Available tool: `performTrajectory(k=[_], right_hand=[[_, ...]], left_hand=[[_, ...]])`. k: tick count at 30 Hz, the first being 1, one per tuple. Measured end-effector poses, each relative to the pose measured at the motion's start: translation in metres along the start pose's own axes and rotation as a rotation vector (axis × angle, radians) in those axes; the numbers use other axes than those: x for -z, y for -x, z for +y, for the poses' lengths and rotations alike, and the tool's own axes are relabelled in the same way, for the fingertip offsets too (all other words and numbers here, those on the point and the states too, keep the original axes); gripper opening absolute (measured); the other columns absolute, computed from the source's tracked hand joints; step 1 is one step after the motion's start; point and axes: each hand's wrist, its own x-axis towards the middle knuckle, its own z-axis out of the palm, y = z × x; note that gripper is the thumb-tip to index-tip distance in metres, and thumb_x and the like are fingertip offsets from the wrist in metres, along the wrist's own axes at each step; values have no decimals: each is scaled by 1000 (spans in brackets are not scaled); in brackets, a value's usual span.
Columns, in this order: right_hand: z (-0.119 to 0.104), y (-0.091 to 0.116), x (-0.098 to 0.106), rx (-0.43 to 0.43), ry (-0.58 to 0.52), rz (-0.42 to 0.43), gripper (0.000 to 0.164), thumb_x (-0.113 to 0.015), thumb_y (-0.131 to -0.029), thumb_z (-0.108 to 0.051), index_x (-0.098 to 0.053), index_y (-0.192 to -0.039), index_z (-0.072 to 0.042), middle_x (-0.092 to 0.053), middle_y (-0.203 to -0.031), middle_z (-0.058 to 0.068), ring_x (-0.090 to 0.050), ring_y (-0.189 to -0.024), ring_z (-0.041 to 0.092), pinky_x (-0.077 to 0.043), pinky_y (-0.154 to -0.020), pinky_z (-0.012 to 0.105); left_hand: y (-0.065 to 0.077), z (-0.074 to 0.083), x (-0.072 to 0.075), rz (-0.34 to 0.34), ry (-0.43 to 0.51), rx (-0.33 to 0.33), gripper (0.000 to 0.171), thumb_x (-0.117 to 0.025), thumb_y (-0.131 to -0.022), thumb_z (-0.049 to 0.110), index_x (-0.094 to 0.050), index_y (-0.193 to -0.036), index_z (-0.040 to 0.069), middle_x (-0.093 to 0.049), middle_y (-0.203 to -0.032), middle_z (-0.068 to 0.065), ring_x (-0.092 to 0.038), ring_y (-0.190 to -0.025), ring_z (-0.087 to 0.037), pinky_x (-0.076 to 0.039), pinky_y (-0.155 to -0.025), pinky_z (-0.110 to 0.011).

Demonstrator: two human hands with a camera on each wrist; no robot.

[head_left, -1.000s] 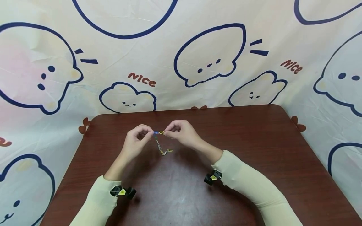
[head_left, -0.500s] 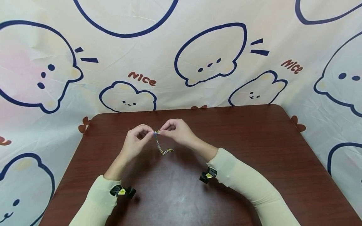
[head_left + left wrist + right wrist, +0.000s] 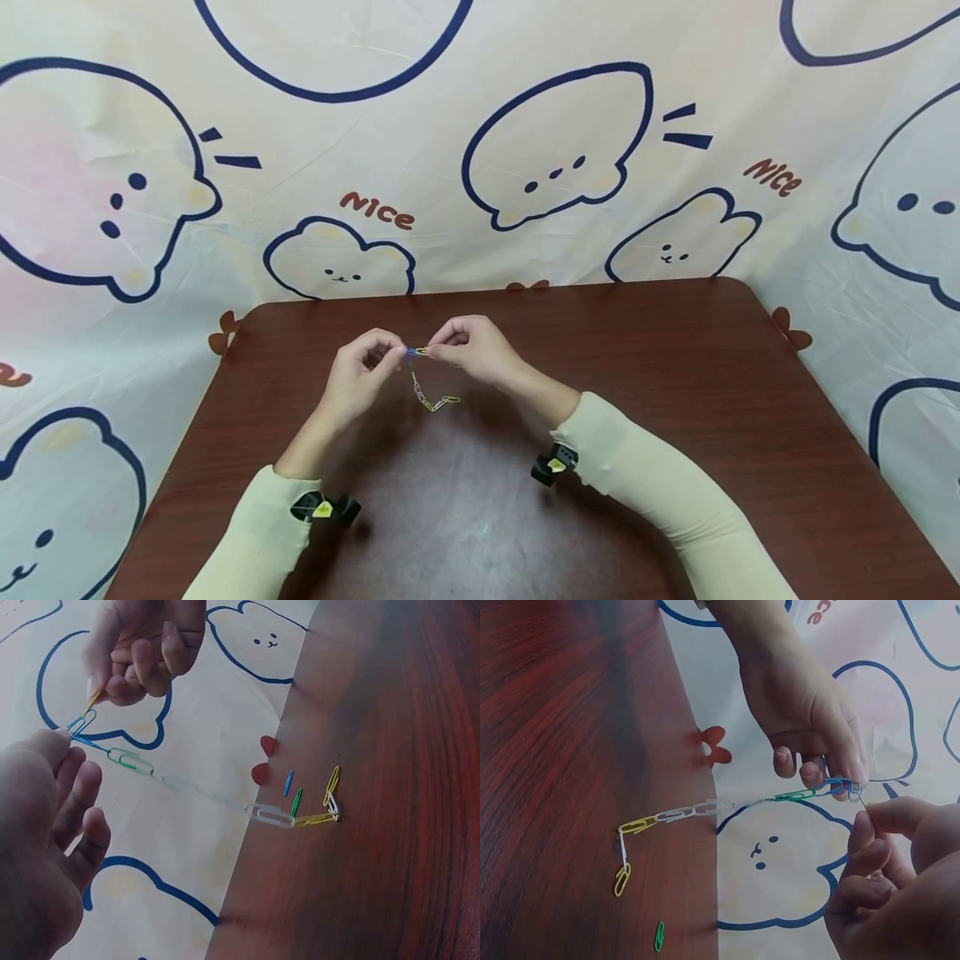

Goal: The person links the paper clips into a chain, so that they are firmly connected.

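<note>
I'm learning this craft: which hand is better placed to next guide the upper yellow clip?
Likely the right hand: it pinches the upper yellow clip, while the left hand holds the blue clip atop the chain.

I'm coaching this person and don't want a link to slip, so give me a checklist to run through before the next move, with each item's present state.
1. Left hand grips the paper-clip chain at its blue upper end: ok.
2. Right hand pinches the yellow clip: ok.
3. Yellow clip securely hooked to the blue upper end: cannot tell; they meet, but the joint is too small and blurred.
4. Chain free of tangles: ok as far as visible; it slopes to the table, where its lower end lies bent.
5. Loose blue clip and loose green clip clear of the chain: ok, both lie apart on the table.
</note>
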Motion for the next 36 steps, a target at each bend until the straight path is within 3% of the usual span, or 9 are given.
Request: performTrajectory(k=[5, 16, 20, 27, 33, 36], right_hand=[[4, 0, 3, -20, 14, -5, 8, -74, -94, -14, -75, -94, -6, -69, -81, 4, -60, -79, 31, -46, -61, 25], [1, 3, 1, 0, 49, 0, 9, -68, -98, -12, -71, -98, -4, -66, -87, 9, -59, -87, 45, -45, -61, 25], [1, 2, 1, 12, 47, 16, 8, -68, -98, -12, -71, -98, -4, -66, -88, 12, -59, -84, 42, -45, -61, 24], [2, 1, 2, 25, 46, 27, 9, -69, -98, -13, -71, -98, -4, -66, -90, 15, -55, -71, 19, -45, -60, 24], [3, 1, 2, 35, 58, 41, 8, -70, -98, -12, -71, -98, -5, -65, -85, 7, -53, -70, 18, -44, -59, 23], [4, 1, 1, 33, 54, 41, 8, -69, -98, -12, -70, -98, -4, -65, -84, 5, -57, -73, 27, -45, -60, 23]], left_hand=[[0, -3, 0, 12, 9, 18, 7, -66, -96, -5, -65, -98, -11, -62, -81, -19, -59, -68, -16, -44, -57, -19], [3, -6, 0, -6, 3, 43, 5, -67, -94, -6, -67, -98, -9, -63, -81, -19, -58, -68, -19, -44, -57, -20], [4, -7, 1, -19, 3, 37, 6, -67, -94, -6, -67, -99, -8, -63, -82, -16, -57, -69, -17, -45, -58, -21], [4, -6, 1, -26, -12, 37, 6, -68, -94, -5, -68, -100, -7, -65, -83, -16, -56, -68, -23, -46, -58, -23], [4, -5, 1, -13, 6, 51, 6, -68, -94, -5, -68, -100, -8, -65, -83, -18, -58, -68, -16, -45, -58, -21], [3, -4, 1, -15, 15, 61, 7, -67, -95, -4, -68, -100, -8, -65, -84, -20, -57, -69, -12, -45, -59, -21]])
